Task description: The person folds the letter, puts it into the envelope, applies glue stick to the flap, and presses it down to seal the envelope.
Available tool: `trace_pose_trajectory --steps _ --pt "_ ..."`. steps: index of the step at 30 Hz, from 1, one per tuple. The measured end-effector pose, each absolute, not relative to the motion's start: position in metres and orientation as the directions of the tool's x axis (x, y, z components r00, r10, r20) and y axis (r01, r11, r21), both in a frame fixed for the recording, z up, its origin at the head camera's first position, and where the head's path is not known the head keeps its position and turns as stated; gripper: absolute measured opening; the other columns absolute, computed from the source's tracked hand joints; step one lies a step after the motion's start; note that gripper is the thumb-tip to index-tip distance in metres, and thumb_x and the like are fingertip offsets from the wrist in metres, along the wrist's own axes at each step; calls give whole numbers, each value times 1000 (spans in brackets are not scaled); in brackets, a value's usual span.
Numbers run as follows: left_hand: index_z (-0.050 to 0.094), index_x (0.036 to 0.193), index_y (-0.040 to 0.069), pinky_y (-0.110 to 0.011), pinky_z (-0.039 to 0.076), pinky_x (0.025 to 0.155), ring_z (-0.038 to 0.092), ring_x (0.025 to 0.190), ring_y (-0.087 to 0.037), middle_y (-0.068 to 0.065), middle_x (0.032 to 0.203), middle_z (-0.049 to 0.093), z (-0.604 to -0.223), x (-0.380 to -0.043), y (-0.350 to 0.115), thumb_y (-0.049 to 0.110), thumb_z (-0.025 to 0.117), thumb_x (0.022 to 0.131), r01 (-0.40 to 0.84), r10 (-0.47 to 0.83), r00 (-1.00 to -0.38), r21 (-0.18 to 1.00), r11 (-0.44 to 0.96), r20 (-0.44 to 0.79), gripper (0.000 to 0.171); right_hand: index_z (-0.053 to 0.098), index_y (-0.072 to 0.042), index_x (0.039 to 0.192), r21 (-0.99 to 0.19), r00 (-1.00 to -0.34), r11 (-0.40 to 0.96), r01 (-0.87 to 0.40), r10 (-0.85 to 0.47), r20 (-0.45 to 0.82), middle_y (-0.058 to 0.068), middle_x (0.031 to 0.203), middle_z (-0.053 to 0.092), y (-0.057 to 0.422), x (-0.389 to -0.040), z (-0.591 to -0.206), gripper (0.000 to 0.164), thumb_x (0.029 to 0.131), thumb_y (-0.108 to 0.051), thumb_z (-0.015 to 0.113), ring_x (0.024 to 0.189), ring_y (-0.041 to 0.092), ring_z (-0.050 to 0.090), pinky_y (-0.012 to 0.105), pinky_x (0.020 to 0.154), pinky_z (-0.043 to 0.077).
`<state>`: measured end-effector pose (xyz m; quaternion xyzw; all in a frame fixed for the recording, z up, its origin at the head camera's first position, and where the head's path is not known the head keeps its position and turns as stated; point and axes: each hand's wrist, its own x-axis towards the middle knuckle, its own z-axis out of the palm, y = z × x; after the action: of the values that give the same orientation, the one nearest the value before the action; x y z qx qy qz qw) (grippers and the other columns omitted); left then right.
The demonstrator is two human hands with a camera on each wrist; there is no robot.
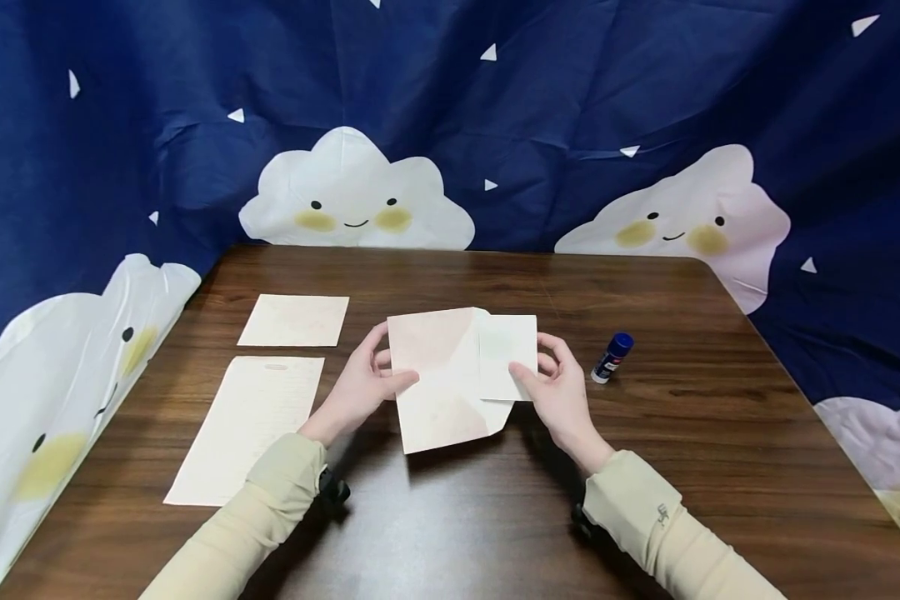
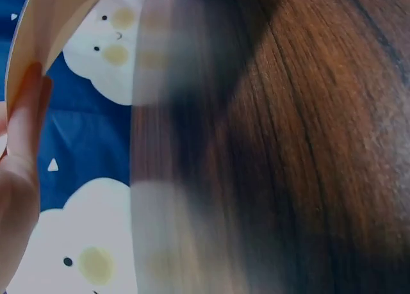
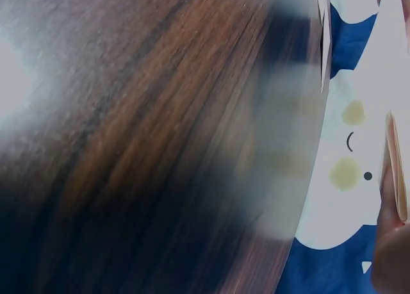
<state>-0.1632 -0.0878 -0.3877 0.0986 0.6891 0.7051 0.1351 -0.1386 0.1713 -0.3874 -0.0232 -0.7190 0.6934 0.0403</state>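
Above the middle of the table, my left hand [image 1: 362, 377] pinches the left edge of a pale pink and white envelope [image 1: 437, 383], thumb on the near face. The envelope's pointed flap side faces right. My right hand [image 1: 561, 390] pinches a small folded white paper [image 1: 506, 346] by its right part. That paper overlaps the envelope's flap; whether its left edge is inside the envelope I cannot tell. In the left wrist view, the left fingers [image 2: 29, 108] lie against the envelope [image 2: 54, 18]. The right wrist view catches the folded paper [image 3: 396, 172] edge-on in the right hand [image 3: 392, 259].
A blank-looking card [image 1: 294, 320] lies at the table's back left, with a sheet of lined paper [image 1: 247, 429] in front of it. Right of my right hand stands or leans a blue-capped glue stick [image 1: 612, 358]. Behind the brown table [image 1: 720, 467] hangs a blue cloud-print curtain [image 1: 540, 100].
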Motion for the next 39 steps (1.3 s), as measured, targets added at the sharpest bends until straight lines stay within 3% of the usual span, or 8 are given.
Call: trace_pose_trajectory --steps 10,19,26,34,39 --pt "19 148 19 -31 58 70 70 81 -9 1 103 69 -391 -162 -94 -9 63 83 -123 363 -929 986 -109 -75 84 39 -5 134 -999 -995 17 43 85 -41 -18 78 66 174 -141 -391 52 87 4 60 70 2 67 20 65 55" --pt "17 149 19 -31 58 71 70 82 -10 -4 107 68 -392 -162 -95 -8 62 83 -127 370 -926 986 -107 -79 84 36 -6 136 -998 -996 25 52 73 -50 -16 79 66 174 -140 -390 55 87 3 61 72 2 66 19 68 55" --pt "15 150 19 -30 58 71 70 82 -9 -2 107 67 -390 -160 -92 -9 61 84 -132 368 -927 981 -140 -73 85 36 -13 138 -998 -994 35 49 104 -45 -16 81 66 175 -140 -391 58 88 2 61 73 2 67 21 68 56" --pt "17 148 21 -31 58 72 69 83 -8 3 105 66 -386 -160 -83 -10 60 85 -140 369 -928 967 -211 -54 83 31 -22 142 -998 -986 -13 -58 157 56 -9 86 65 166 -135 -393 68 87 6 60 78 5 69 22 69 57" --pt "17 148 23 -32 58 74 69 86 -9 3 106 66 -384 -161 -79 -9 57 87 -126 378 -926 959 -255 -21 79 26 -22 146 -988 -981 -86 -132 154 117 -5 89 65 160 -134 -394 75 86 10 58 81 7 69 23 71 57"
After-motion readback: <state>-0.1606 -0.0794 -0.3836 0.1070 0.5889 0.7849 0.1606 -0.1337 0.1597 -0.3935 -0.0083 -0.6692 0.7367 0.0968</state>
